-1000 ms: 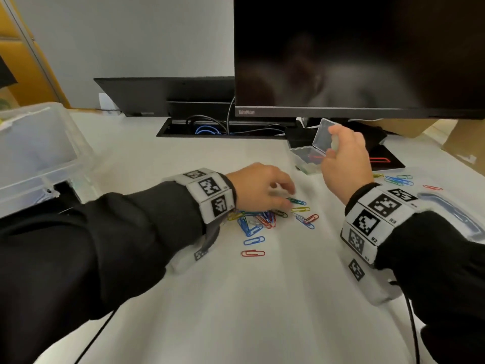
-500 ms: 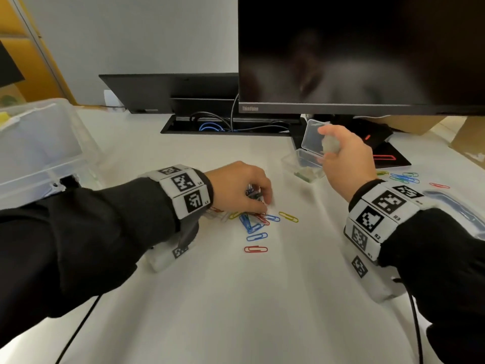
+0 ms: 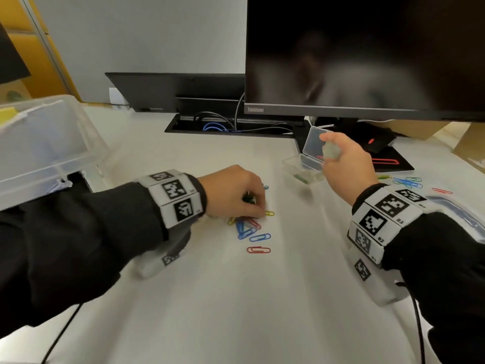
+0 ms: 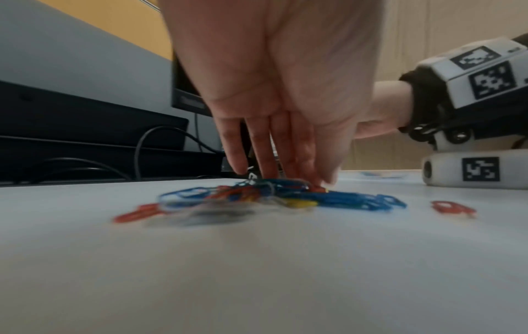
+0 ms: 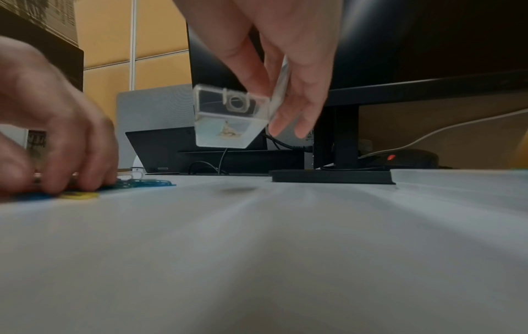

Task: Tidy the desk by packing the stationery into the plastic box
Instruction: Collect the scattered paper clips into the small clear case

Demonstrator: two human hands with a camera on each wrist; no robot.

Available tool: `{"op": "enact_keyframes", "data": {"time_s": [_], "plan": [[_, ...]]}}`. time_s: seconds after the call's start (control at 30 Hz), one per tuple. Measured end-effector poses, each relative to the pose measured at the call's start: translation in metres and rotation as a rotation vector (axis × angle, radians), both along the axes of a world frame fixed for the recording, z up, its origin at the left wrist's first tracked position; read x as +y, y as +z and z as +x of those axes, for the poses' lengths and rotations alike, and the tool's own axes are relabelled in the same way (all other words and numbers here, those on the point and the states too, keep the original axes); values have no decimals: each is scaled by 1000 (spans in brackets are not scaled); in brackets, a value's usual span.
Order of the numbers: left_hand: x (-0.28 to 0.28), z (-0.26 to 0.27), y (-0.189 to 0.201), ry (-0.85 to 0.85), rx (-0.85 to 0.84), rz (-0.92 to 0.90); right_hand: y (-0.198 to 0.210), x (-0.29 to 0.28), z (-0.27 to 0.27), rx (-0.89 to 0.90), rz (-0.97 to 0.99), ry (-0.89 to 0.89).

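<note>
Coloured paper clips [image 3: 246, 227] lie in a loose pile at mid desk, blurred in the left wrist view [image 4: 271, 194]. My left hand [image 3: 256, 206] is curled over the pile's far edge, its fingertips [image 4: 268, 167] down on the clips and a small bunch gripped in the fingers. The right hand [image 3: 338, 158] pinches a small clear plastic box [image 3: 301, 169] by its raised lid [image 3: 313, 143] and holds it just above the desk. In the right wrist view the box [image 5: 228, 117] hangs tilted under my fingers [image 5: 297, 101]. A red clip [image 3: 258, 249] lies apart, nearer to me.
More clips [image 3: 404, 181] are scattered at the right, by a clear sleeve [image 3: 456, 208]. A large clear storage tub [image 3: 39, 143] stands at the left. The monitor [image 3: 367, 53], its stand base [image 5: 331, 177], a mouse [image 3: 378, 143] and a cable tray [image 3: 231, 124] fill the back.
My left hand has pulled back toward me, raking the spread clips into a tighter pile and taking up a bunch. The right hand keeps the small box raised, shifted slightly left.
</note>
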State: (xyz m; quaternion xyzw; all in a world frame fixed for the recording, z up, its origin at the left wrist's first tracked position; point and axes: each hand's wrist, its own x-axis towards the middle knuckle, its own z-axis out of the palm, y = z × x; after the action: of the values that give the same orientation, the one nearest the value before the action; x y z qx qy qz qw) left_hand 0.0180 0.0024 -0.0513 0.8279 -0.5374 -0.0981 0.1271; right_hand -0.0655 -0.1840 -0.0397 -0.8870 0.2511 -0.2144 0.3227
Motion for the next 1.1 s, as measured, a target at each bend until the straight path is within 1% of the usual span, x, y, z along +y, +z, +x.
{"op": "enact_keyframes", "data": {"time_s": [0.07, 0.1, 0.2, 0.23, 0.3, 0.37, 0.53, 0.6, 0.67, 0.73, 0.8, 1.0, 1.03, 1.1], "plan": [[7, 5, 1, 70, 43, -68, 1, 4, 3, 26, 17, 5], [6, 6, 3, 98, 68, -28, 1, 6, 5, 37, 16, 10], [0, 8, 4, 140, 175, 231, 1, 12, 10, 63, -16, 41], [-2, 9, 2, 127, 193, 281, 0, 13, 10, 71, -28, 48], [-1, 8, -1, 78, 188, 313, 0, 13, 9, 90, -32, 47], [3, 2, -4, 31, 176, 265, 0, 13, 8, 104, -28, 44], [14, -7, 1, -9, 167, 23, 2, 14, 9, 110, -37, 61], [14, -10, 4, -40, 174, -35, 1, 15, 10, 97, -26, 57], [10, -16, 3, -97, 167, -11, 1, 15, 10, 84, -23, 56], [5, -21, 1, -148, 134, 95, 1, 15, 10, 77, -16, 61], [4, -20, -1, -154, 116, 123, 1, 15, 9, 76, -11, 70], [14, -9, 2, -6, 57, 15, -1, 14, 11, 97, 7, 91], [15, -8, 2, 32, 57, 37, -2, 14, 11, 97, 11, 96], [17, -6, 2, 106, 79, 171, -5, 14, 13, 106, 25, 115]]}}
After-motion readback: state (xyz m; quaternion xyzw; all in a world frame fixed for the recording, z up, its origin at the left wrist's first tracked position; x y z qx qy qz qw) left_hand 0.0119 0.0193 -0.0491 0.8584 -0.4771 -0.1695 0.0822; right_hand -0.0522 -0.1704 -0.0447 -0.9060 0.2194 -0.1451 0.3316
